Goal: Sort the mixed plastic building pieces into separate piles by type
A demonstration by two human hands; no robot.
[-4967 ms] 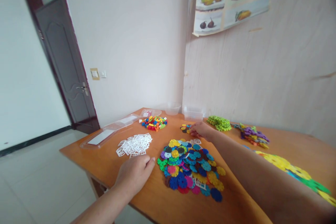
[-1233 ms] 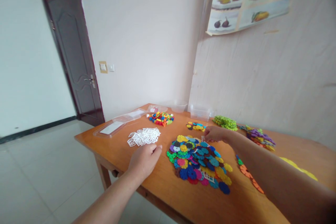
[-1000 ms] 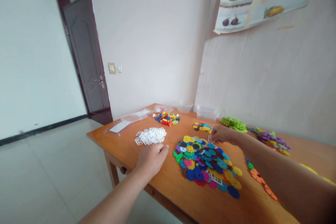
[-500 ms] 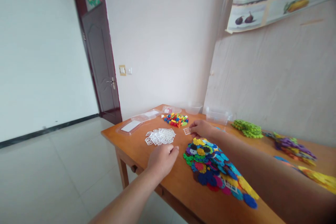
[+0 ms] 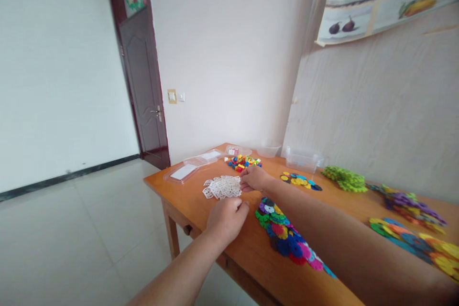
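My right hand [image 5: 253, 178] reaches across the wooden table [image 5: 186, 199] to the right edge of a heap of small white lattice pieces [image 5: 221, 186]. Its fingers are pinched together on a white piece at that heap. My left hand [image 5: 227, 215] rests on the table just in front of the white heap, fingers loosely curled with nothing in them. Under my right forearm lies a heap of flat flower-shaped discs in many colours [image 5: 283, 236].
Small bright bricks [image 5: 243, 161] lie behind the white heap, with clear lids [image 5: 186, 172] and clear tubs [image 5: 301, 158] near the wall. A small disc group [image 5: 300, 180], green pieces [image 5: 344, 179], purple pieces [image 5: 409, 200] and a yellow-orange row [image 5: 426, 245] lie to the right. A dark door [image 5: 143, 86] stands at the left.
My right hand lifted a white piece from the coloured disc heap and carried it left to the white heap. My left hand stayed on the table. The view turned left.
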